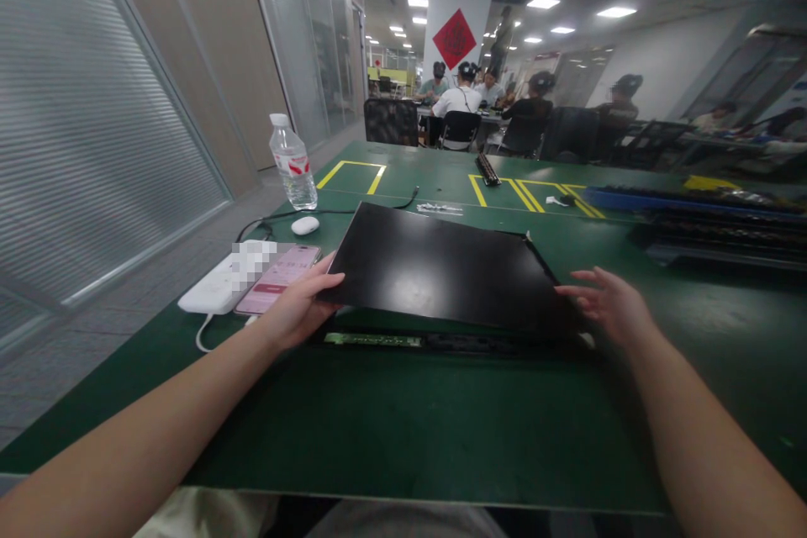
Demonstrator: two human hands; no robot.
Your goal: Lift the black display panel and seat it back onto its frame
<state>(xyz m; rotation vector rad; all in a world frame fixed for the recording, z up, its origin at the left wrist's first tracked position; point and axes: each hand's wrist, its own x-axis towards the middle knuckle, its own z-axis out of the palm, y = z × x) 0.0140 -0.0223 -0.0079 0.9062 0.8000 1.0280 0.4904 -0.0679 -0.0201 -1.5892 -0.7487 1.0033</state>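
A glossy black display panel [435, 269] lies tilted over a dark frame, with its left side raised. My left hand [308, 303] is closed on the panel's left edge, thumb on top and fingers partly hidden below. At the right edge, my right hand [609, 303] has its fingers stretched out and apart. One fingertip is at the frame's edge; whether it touches I cannot tell. Below the panel's near edge, a green circuit board strip [371, 340] shows in the dark frame [479, 343].
Left on the green table [403, 429] are a water bottle [293, 164], a white earbud case [305, 225], a white power bank [218, 282] and a phone [277, 279]. Dark stacked parts [731, 227] stand at the right. Several people sit at tables behind.
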